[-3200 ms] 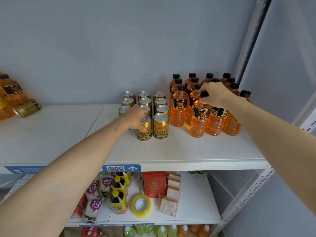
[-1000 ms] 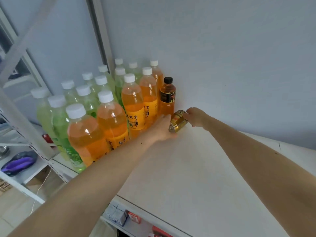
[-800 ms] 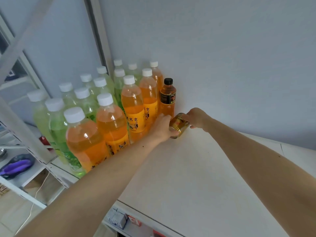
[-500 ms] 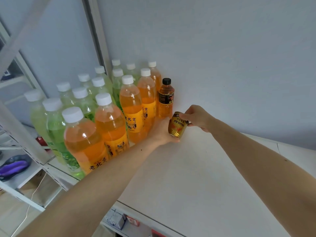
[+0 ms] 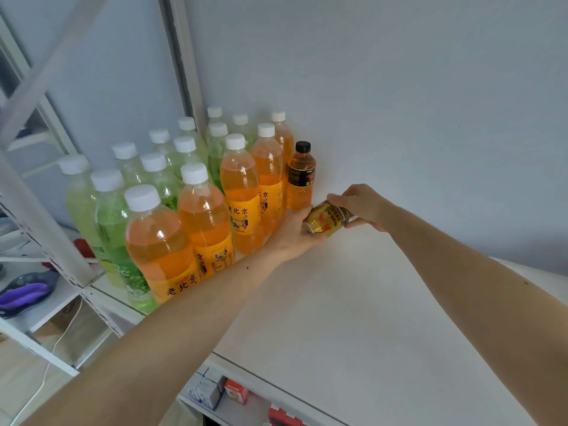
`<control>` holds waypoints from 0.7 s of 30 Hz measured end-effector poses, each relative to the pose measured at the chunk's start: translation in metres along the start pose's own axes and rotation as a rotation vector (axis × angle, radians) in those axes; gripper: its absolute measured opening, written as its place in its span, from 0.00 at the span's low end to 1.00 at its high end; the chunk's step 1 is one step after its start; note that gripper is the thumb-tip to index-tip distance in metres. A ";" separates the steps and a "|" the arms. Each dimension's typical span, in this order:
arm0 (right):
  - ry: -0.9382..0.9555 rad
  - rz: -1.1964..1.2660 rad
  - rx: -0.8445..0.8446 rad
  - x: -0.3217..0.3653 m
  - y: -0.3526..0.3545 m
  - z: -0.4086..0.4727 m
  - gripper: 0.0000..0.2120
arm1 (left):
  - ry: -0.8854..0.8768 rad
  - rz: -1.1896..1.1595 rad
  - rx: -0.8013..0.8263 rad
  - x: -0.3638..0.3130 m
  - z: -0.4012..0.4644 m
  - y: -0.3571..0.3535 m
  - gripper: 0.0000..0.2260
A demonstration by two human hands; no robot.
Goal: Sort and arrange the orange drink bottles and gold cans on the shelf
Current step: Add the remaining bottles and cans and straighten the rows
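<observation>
Both hands, left [image 5: 292,233] and right [image 5: 362,204], grip one tilted can [image 5: 325,221] above the shelf [image 5: 353,302]. One black-capped bottle [image 5: 301,176] stands unsorted beside it. Both items likely remain to be placed.

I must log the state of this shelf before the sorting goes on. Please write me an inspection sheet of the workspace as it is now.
Surface: white shelf board, bare in front of the hands.
Job's things: gold can held tilted above the board; black-capped orange bottle upright against the wall.
Clutter: white-capped orange bottles and green bottles in rows at the left.
Grippers: left hand cups the can's lower end; right hand grips its upper end.
Cables: a pale cord on the floor, lower left.
Surroundings: grey wall; white rack upright; small boxes on the shelf below.
</observation>
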State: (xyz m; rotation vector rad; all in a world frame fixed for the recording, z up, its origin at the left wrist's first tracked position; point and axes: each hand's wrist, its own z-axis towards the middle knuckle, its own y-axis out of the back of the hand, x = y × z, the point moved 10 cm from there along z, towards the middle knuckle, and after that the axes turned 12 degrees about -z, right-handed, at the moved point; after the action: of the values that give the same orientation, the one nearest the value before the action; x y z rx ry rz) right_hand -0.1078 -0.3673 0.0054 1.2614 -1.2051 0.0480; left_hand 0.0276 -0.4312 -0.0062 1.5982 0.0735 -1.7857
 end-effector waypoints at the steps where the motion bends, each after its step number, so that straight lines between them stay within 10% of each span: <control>1: 0.009 -0.039 -0.012 0.007 0.003 0.002 0.19 | -0.005 0.010 -0.021 -0.003 -0.001 0.005 0.22; 21: 0.244 -0.378 -0.296 0.128 0.021 0.057 0.13 | 0.187 0.229 0.019 -0.008 -0.014 0.037 0.29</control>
State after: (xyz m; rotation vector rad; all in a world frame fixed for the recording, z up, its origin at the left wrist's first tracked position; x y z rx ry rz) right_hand -0.1015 -0.4725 0.0999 1.1635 -0.7206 -0.2397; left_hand 0.0586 -0.4478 0.0128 1.7109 -0.0383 -1.4647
